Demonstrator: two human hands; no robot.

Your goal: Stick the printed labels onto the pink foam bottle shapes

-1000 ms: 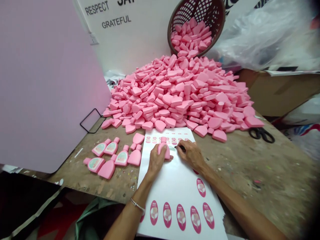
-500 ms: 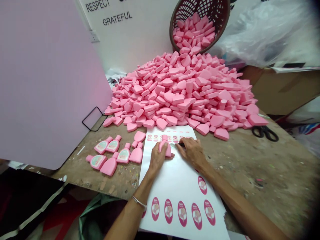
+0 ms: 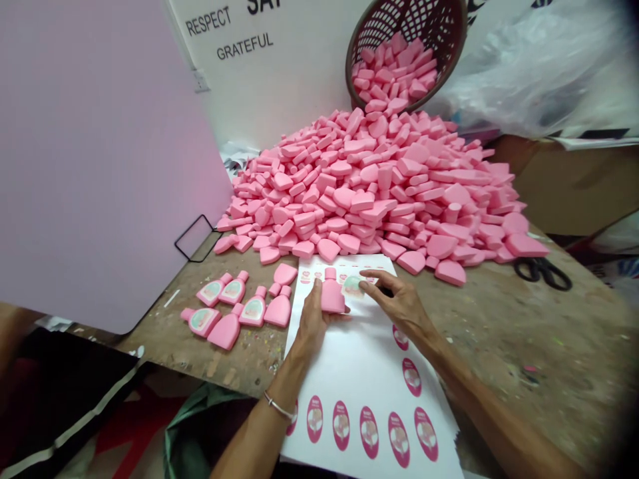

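"2 hands busy: holding what?"

"Left hand grasps 1 matte pink bottle-shaped piece above the white paper sheet; right hand pinches a pale green rounded sticker just beside it."

"Which step?"

"Labelling, I'd judge: next calls for squaring sticker to bare face. Some dark object by the right palm is too unclear to name."
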